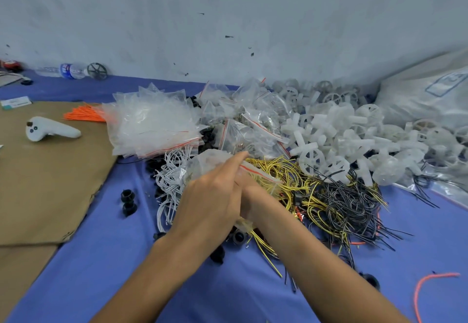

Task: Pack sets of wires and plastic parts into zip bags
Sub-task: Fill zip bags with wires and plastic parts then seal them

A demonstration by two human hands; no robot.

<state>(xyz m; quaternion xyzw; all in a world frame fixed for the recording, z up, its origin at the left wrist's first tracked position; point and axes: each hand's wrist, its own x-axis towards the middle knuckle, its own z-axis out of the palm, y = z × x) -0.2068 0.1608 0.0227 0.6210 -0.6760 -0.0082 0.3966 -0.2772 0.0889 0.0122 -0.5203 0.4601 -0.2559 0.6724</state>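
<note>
A clear zip bag (210, 162) with a red zip strip sits between my two hands above the wire heap. My left hand (215, 196) lies over it with the index finger stretched along the top and grips it. Largely hidden behind the left, my right hand (257, 192) holds the bag's right side under the strip. Around the hands lie white wires (168, 173), yellow wires (283, 170) and black wires (349, 201). White plastic wheel parts (342, 140) are heaped at the right. Empty zip bags (152, 125) are stacked behind, next to filled bags (249, 126).
Black plastic parts (128, 197) lie on the blue cloth (126, 272). On the left, a cardboard sheet (50, 183) carries a white controller (50, 129) and orange wires (83, 115). A water bottle (71, 70) lies by the wall. A large plastic sack (430, 100) fills the right.
</note>
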